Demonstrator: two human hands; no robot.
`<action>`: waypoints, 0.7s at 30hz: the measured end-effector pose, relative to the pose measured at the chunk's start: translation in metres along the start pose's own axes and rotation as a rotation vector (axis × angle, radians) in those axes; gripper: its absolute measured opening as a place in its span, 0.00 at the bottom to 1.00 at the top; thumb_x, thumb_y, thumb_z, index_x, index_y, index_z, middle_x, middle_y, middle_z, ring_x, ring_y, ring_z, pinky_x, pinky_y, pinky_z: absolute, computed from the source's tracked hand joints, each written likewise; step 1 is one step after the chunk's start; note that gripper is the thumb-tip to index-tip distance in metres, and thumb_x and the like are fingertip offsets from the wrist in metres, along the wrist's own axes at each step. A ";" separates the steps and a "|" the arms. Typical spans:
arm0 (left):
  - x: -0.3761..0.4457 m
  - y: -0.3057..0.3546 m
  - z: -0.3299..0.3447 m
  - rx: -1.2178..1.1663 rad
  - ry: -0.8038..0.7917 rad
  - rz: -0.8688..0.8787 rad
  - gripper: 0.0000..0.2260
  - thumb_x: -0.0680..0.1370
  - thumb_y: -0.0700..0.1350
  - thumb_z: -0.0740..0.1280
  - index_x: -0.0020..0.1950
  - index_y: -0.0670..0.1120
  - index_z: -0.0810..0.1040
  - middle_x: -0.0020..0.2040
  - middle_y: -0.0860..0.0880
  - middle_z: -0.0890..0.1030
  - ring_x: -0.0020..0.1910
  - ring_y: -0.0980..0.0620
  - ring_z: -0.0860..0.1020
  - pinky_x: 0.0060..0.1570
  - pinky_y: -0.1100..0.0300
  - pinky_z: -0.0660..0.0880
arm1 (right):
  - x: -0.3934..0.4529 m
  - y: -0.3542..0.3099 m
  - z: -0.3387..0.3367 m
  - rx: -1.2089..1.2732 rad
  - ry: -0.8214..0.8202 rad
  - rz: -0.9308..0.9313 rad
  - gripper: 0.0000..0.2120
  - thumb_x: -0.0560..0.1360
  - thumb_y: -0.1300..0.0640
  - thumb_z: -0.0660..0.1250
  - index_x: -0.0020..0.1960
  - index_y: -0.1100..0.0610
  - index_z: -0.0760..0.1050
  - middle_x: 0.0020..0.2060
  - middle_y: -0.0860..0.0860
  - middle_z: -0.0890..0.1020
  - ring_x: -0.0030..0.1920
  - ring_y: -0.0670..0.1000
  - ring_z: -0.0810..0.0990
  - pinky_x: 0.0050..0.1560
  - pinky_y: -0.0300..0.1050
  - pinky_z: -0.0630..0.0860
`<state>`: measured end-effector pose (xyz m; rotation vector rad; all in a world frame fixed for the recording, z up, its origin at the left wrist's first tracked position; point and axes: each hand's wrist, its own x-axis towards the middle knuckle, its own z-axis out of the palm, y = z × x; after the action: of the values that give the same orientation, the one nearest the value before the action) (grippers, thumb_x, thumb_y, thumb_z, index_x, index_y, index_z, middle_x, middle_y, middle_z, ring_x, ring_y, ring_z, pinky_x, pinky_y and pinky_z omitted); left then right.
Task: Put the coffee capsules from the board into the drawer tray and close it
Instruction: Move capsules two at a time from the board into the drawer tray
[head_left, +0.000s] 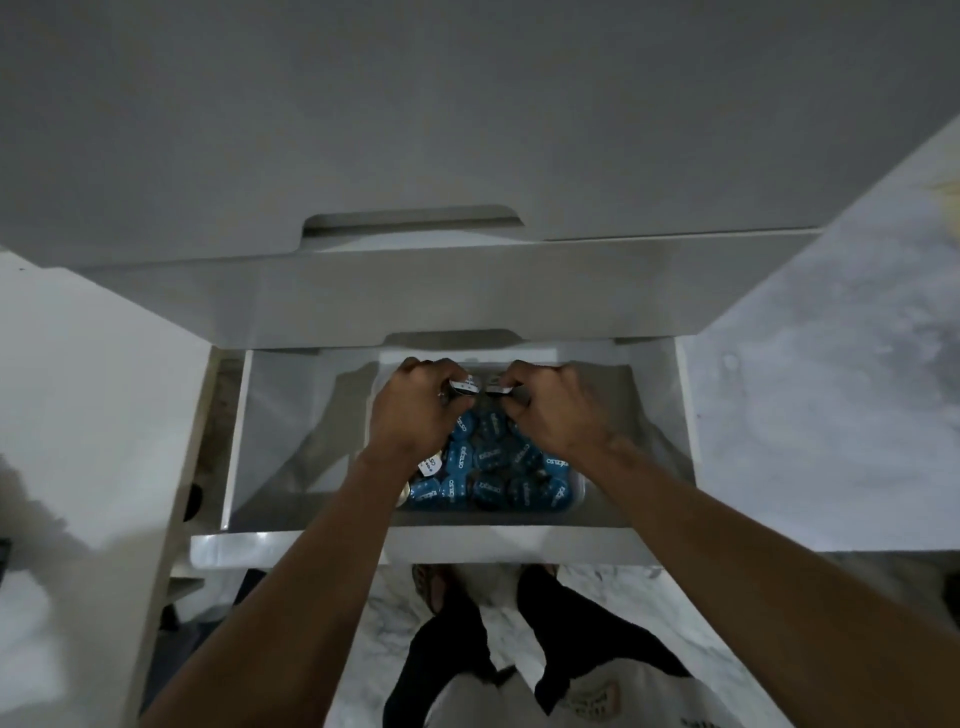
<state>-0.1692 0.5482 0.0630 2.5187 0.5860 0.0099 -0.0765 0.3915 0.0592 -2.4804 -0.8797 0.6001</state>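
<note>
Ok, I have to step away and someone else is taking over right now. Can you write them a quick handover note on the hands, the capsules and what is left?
Left hand: fingers curled round a capsule with a white foil top, held over the far end of the tray.
Right hand: the same grip on another capsule, beside the first.
Tray: sits in the open drawer, already packed with blue capsules.
Done: most capsules are in.
Left: set these two down, check the board (out of view), then push the drawer closed.
</note>
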 end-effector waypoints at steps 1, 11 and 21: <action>0.001 -0.001 0.001 0.003 0.000 0.008 0.10 0.72 0.48 0.74 0.52 0.49 0.82 0.44 0.47 0.83 0.47 0.47 0.79 0.45 0.51 0.79 | 0.001 0.000 0.001 -0.008 -0.002 0.004 0.11 0.77 0.55 0.66 0.59 0.52 0.77 0.47 0.55 0.84 0.45 0.57 0.81 0.46 0.48 0.79; 0.008 0.000 0.008 0.019 -0.069 -0.012 0.12 0.71 0.44 0.75 0.54 0.48 0.83 0.48 0.44 0.82 0.50 0.46 0.79 0.49 0.54 0.77 | 0.005 0.000 0.004 -0.028 0.039 0.013 0.11 0.76 0.54 0.67 0.58 0.53 0.78 0.42 0.55 0.84 0.36 0.52 0.76 0.42 0.45 0.78; 0.004 -0.006 0.011 0.063 -0.004 0.095 0.11 0.70 0.44 0.75 0.51 0.49 0.85 0.44 0.48 0.85 0.51 0.45 0.79 0.52 0.47 0.78 | 0.002 0.001 0.000 -0.038 0.022 0.004 0.12 0.76 0.52 0.68 0.58 0.50 0.80 0.42 0.51 0.85 0.40 0.51 0.81 0.46 0.44 0.78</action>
<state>-0.1669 0.5484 0.0498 2.6048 0.4711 0.0212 -0.0747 0.3925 0.0584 -2.5188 -0.8853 0.5613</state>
